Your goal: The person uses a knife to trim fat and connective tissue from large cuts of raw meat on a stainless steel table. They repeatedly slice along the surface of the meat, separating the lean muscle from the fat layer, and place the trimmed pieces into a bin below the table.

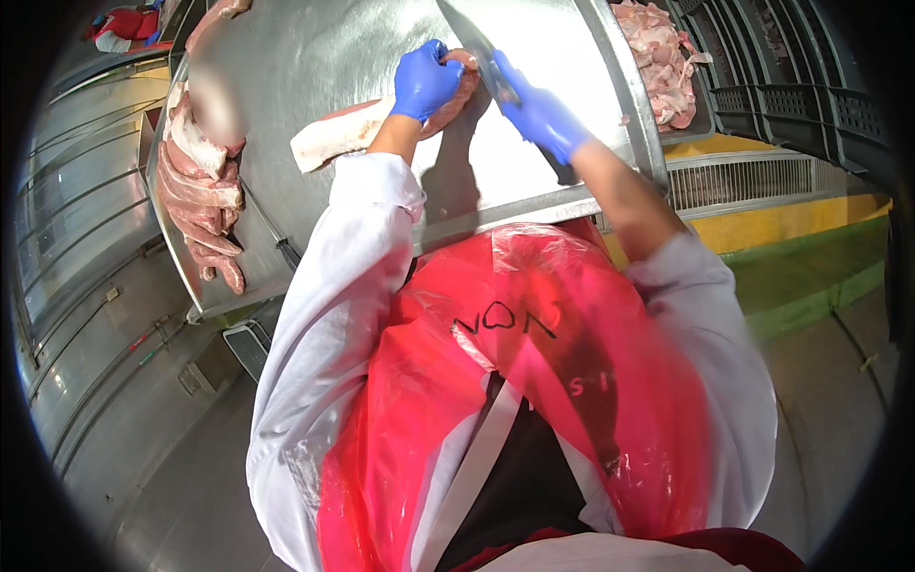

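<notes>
My left hand [422, 84], in a blue glove, is closed on the far end of a long, pale strip of meat [335, 136] lying on the steel table [315, 67]. The strip runs from the left hand toward the lower left, fat side showing. My right hand [545, 118], also blue-gloved, grips a knife [474, 36]. Its blade points up and to the left, beside the strip's far end; I cannot tell whether the edge touches the meat. The dark handle's end sticks out below the palm.
Several meat strips [200, 195] are piled along the table's left edge, partly blurred. Near them lies a thin rod-like tool [276, 232] with a black handle. At right stand a tray of meat trimmings [658, 67] and dark crates [762, 100]. Another person [129, 27] is at the far upper left.
</notes>
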`<control>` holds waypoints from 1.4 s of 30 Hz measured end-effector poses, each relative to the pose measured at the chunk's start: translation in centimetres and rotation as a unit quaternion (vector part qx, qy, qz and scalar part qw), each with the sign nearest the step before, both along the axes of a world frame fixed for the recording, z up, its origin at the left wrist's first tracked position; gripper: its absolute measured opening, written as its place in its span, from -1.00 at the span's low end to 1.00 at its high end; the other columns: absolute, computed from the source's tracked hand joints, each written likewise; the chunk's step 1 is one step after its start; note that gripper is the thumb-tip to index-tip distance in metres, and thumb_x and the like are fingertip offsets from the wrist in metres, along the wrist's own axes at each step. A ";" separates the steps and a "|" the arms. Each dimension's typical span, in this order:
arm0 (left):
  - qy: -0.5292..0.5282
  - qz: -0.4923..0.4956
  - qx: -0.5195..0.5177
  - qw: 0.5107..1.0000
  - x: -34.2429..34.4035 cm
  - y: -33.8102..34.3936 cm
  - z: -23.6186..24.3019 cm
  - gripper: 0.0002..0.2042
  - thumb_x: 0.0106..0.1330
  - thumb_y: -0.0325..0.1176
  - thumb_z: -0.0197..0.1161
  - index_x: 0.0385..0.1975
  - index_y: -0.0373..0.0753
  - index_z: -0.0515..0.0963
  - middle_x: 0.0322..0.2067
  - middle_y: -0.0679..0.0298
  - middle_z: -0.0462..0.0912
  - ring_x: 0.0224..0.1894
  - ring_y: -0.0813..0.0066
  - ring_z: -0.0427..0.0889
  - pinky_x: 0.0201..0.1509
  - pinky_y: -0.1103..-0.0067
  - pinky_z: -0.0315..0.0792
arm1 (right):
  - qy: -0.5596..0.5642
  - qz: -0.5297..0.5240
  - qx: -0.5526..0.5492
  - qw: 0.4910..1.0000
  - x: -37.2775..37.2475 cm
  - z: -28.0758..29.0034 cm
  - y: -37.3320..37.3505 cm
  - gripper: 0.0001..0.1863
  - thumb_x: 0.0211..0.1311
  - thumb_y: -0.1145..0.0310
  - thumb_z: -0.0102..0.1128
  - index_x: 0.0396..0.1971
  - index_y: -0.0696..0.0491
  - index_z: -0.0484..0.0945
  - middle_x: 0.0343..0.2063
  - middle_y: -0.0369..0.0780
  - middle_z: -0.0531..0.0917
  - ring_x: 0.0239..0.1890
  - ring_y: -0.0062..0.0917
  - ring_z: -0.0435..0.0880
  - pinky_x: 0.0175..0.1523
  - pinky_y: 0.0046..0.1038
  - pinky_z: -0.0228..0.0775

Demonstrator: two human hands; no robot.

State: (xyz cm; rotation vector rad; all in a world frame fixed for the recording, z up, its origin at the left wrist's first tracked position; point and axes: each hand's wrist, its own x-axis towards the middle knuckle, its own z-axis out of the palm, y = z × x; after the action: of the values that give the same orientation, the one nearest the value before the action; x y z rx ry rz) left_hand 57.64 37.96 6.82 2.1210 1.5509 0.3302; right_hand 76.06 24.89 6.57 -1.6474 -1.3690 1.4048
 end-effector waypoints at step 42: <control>0.176 -0.150 0.277 0.933 -13.9 -1.9 0.2 -0.44 0.19 -0.24 0.35 0.19 -0.27 0.42 0.14 0.13 0.59 0.19 0.15 0.57 0.34 0.25 0.34 | 0.114 -0.066 -0.024 0.991 -0.3 0.2 0.5 -0.11 0.35 0.41 0.08 0.58 -0.36 -0.13 -0.49 -0.25 0.61 -0.58 -0.64 0.53 -0.48 -0.50 0.53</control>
State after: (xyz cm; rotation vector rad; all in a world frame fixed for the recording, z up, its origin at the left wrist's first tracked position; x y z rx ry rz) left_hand 43.71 36.04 6.98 2.9532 1.3899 0.3190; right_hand 75.78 25.41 6.73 -1.5240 -1.0860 1.5048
